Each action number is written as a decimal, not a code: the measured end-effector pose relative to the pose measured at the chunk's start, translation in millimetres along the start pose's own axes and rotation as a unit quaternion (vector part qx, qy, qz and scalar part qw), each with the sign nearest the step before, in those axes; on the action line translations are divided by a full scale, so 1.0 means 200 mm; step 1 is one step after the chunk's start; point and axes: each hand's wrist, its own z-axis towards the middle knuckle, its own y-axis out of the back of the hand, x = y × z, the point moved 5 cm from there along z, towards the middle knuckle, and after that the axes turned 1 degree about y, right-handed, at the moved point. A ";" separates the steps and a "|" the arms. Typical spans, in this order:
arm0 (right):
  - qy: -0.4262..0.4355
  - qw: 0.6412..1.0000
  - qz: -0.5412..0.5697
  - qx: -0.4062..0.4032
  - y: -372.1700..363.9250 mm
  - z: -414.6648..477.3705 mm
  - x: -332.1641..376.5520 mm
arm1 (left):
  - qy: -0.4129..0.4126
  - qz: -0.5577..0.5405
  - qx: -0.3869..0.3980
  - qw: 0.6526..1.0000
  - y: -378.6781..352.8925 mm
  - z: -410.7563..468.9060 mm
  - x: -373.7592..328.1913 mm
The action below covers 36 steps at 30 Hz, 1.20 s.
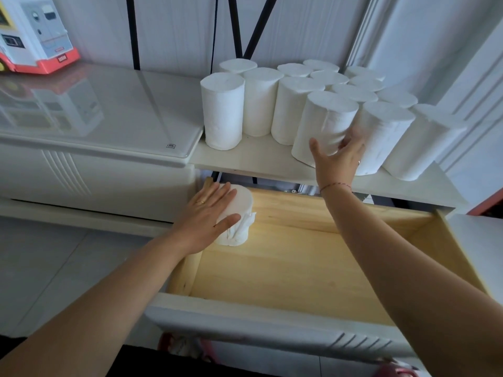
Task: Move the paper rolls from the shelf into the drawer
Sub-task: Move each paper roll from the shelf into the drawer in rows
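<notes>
Your right hand spread wide, empty | front roll stands upright on shelf, just beyond your palm, axis vertical | your left hand flat on placed roll in drawer corner

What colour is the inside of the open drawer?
The drawer is pale natural wood inside, light yellow with faint grain; the head view shows it best.
</notes>
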 end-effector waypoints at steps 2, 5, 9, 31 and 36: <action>0.009 1.000 0.008 0.012 -0.03 -0.02 -0.01 | 0.000 0.004 -0.004 1.000 0.00 0.00 0.00; 0.030 0.999 0.022 0.019 -0.05 -0.03 -0.02 | -0.003 0.014 -0.011 1.000 0.00 0.00 0.00; 0.018 0.997 0.057 0.057 -0.08 -0.01 -0.03 | -0.004 0.004 -0.007 1.000 0.00 0.01 0.00; 0.072 0.923 0.123 0.357 -0.08 -0.07 0.12 | -0.001 -0.002 0.006 1.000 -0.01 0.01 0.00; 0.079 0.913 0.102 0.388 0.04 -0.25 0.10 | -0.004 0.016 0.004 1.000 -0.01 0.01 0.00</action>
